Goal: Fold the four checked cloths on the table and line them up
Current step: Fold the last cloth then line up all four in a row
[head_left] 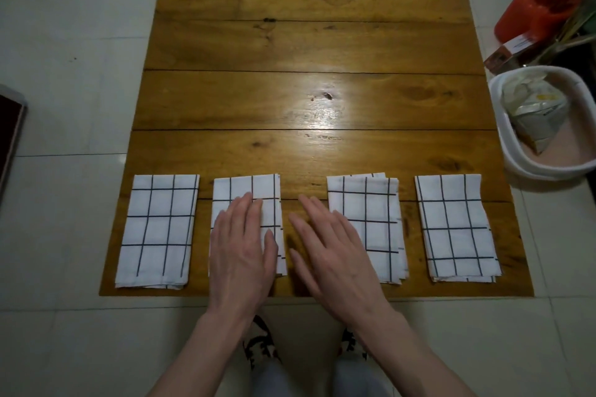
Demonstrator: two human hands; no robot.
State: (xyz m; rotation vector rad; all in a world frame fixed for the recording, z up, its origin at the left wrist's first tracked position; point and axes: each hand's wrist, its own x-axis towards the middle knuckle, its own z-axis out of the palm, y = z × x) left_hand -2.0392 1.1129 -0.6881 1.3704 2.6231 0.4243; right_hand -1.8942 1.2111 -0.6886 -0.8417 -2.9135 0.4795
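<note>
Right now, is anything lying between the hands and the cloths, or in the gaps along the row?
Nothing visible. The left hand lies flat over the second cloth, and the right hand overlaps the left edge of the third cloth. The gaps between all four folded cloths show only bare table.

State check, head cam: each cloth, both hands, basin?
far-left cloth: folded, flat
second cloth: folded, left hand on it
third cloth: folded, edges uneven
far-right cloth: folded, flat
left hand: open, flat
right hand: open, flat
white basin: holds a crumpled bag
</note>
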